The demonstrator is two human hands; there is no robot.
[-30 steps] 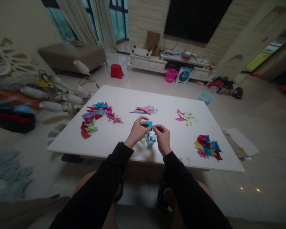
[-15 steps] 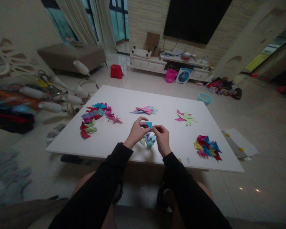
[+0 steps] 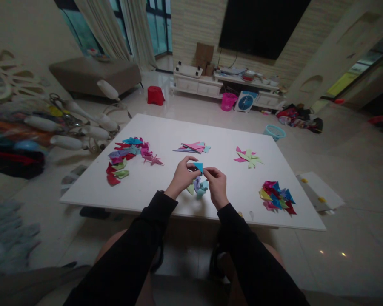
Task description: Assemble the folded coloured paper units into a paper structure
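Note:
Between my hands, above the white table (image 3: 166,127), is a small blue piece of folded paper (image 3: 198,166). My left hand (image 3: 183,176) pinches its left side between thumb and fingers. The fingertips of my right hand (image 3: 216,182) are closed on its right edge. Below my hands lie a few folded paper pieces (image 3: 201,188) in pale blue, lilac and green, partly hidden by my fingers. Just beyond my hands is a small stack of pink and blue folded strips (image 3: 194,147).
Folded paper shapes (image 3: 127,153) in many colours cover the table's left side. Green and pink strips (image 3: 249,158) lie right of centre, and a colourful paper pile (image 3: 277,196) sits near the right edge. A lamp with white shades (image 3: 68,142) stands beyond the left edge.
Both hands keep their pinch on the blue paper in nearly the same pose. The whole view has shifted very slightly; the paper piles lie as before.

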